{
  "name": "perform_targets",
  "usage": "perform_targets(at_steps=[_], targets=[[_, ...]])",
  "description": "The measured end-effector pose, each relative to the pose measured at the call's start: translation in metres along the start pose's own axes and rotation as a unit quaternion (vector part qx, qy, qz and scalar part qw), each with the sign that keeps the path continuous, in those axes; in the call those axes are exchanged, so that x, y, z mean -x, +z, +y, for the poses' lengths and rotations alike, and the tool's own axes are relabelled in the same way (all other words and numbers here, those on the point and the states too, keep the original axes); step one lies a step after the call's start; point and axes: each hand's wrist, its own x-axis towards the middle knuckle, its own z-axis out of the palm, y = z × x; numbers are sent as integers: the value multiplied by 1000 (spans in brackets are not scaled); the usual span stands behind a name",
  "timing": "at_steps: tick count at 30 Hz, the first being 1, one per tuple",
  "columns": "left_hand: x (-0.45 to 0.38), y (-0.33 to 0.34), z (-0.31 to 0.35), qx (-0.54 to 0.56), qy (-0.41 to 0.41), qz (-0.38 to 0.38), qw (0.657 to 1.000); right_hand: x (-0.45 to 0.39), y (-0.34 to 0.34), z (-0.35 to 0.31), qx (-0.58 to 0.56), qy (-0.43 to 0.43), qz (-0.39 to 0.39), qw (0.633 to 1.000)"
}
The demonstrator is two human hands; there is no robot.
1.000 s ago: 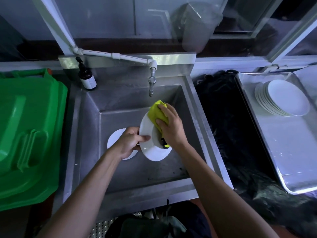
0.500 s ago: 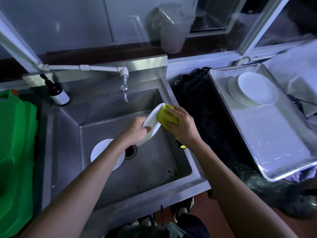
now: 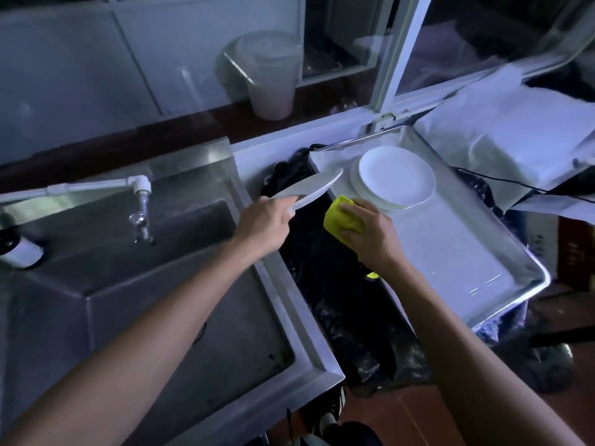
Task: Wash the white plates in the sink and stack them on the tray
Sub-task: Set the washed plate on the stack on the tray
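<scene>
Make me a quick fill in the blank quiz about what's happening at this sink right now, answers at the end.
1. The left hand holds a white ____ by its rim.
2. The right hand grips a ____ sponge.
3. The stack of plates sits on the metal ____.
4. No water visibly runs from the ____ over the sink.

Answers: plate; yellow; tray; faucet

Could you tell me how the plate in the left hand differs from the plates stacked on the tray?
The held plate is gripped by the left hand, tilted, above the dark gap; the stacked plates lie flat on the tray. The held plate is single; the others form a pile. All look white and round.
</scene>
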Motion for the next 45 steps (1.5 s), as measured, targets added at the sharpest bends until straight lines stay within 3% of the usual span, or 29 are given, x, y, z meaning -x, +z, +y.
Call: perform_targets(at_steps=[3, 14, 24, 28, 33, 45], targets=[[-37, 16, 44, -7, 43, 11, 999, -4, -32, 25, -16, -9, 10, 1000], [-138, 113, 147, -154, 125, -63, 978, -5, -104, 120, -39, 36, 24, 998], [-152, 166, 171, -231, 191, 31, 954, -3, -119, 172, -53, 74, 12, 996], [-168, 182, 160, -272, 171, -91, 943, -6, -116, 181, -52, 80, 7, 995], [-168, 198, 147, -285, 166, -159, 931, -10, -112, 188, -39, 68, -5, 997], [-170, 211, 131, -260, 160, -198, 932, -9, -102, 199, -35, 72, -13, 997]])
